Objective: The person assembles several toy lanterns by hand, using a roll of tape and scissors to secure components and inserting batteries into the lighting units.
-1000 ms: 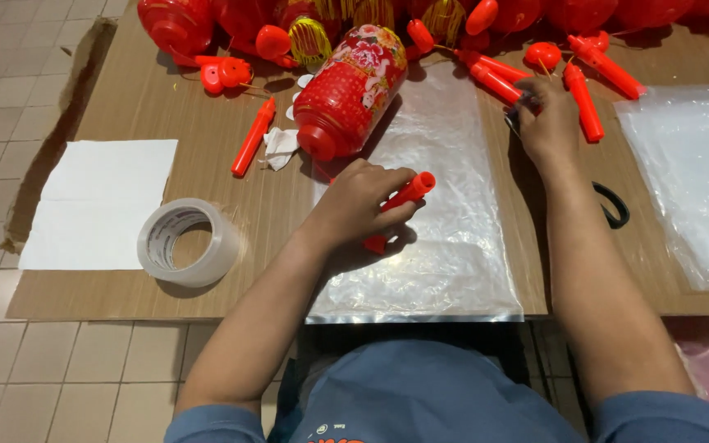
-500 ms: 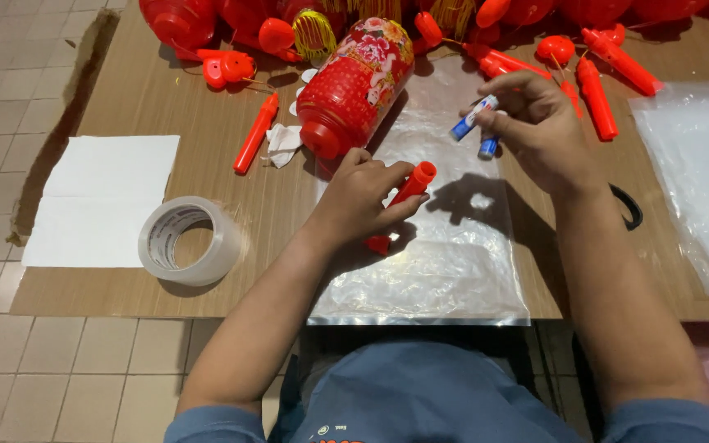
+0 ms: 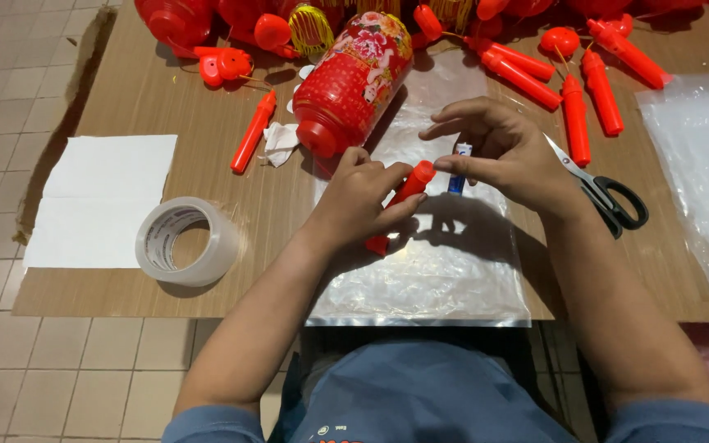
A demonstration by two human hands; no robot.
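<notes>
My left hand (image 3: 360,199) grips a red plastic stick handle (image 3: 402,197), tilted with its open top end up and to the right. Right beside that end, my right hand (image 3: 498,152) pinches a small blue-and-white battery (image 3: 458,161), held upright and almost touching the handle's tip. Both hands hover over a clear plastic bag (image 3: 420,271) lying flat on the wooden table (image 3: 166,90). Just behind my left hand lies a red patterned lantern (image 3: 353,82) on its side.
A roll of clear tape (image 3: 186,242) and white paper sheets (image 3: 104,201) sit at the left. Black-handled scissors (image 3: 609,193) lie at my right wrist. Several more red handles (image 3: 580,115) and lanterns (image 3: 174,20) crowd the far edge. Another clear bag (image 3: 699,164) lies at the right.
My right hand came back from the far red handles with a small battery and brought it down next to the handle's tip. The left hand kept its grip on the handle.
</notes>
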